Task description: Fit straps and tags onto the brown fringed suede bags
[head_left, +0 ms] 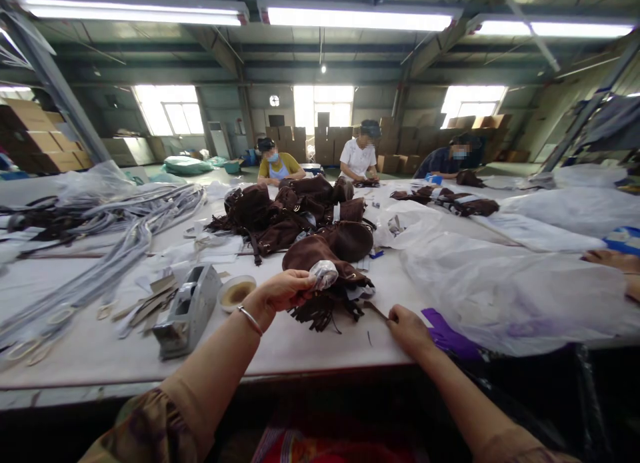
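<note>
My left hand (284, 291) is closed on a small crumpled wad of clear plastic wrap (324, 274), holding it up in front of a dark brown fringed bag (310, 255). The bag lies on the table with its fringe (315, 312) towards me. To the right, my right hand (411, 329) rests near the table's front edge, fingers curled around one end of a thin brown strip (375, 309). The strip's other end points at the bag; whether it is joined to the bag I cannot tell.
A grey tape dispenser (187, 313) and a tape roll (236, 293) stand left of my arm, beside cardboard strips (153, 299). More brown bags (280, 213) are heaped behind. Plastic-wrapped straps (130, 239) lie left, plastic sheeting (500, 283) right. A co-worker's hand (613, 259) shows far right.
</note>
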A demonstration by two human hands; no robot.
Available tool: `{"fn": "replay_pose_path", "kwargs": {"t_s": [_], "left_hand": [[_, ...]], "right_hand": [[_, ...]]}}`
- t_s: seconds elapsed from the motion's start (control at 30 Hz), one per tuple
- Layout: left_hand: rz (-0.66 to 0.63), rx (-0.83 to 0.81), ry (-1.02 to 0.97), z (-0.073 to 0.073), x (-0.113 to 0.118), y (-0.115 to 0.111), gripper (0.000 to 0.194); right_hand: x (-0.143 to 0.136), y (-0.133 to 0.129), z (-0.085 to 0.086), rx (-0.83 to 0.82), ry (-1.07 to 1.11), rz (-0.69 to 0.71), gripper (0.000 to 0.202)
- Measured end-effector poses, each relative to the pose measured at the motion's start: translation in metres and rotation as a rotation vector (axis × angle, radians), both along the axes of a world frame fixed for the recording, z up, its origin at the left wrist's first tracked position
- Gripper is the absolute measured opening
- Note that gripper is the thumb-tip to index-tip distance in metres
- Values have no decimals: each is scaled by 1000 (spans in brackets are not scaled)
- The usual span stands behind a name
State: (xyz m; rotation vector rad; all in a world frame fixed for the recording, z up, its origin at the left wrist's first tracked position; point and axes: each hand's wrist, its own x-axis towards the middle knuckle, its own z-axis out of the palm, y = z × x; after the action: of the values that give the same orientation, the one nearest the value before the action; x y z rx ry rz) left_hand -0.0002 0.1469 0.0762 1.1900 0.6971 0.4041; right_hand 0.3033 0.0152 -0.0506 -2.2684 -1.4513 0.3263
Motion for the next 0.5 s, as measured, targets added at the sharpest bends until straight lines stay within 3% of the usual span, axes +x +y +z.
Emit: {"fn": "replay_pose_path", "kwargs": {"t_s": [0.1,0.23,0.37,0.5], "left_hand": [[5,-30,6,0,2,1,45],[-16,-46,-20,-4,6,3,44],[-43,-29,-40,-9,9,3,43],[-34,-35,-16,-10,9,0,45]], "right_hand": [[-23,-15,11,244,421,69,13],[-68,-26,48,438,984,125,33],[-100,-19,80,422,1150,85,40],[-109,-10,84,426,1204,-9,37]]}}
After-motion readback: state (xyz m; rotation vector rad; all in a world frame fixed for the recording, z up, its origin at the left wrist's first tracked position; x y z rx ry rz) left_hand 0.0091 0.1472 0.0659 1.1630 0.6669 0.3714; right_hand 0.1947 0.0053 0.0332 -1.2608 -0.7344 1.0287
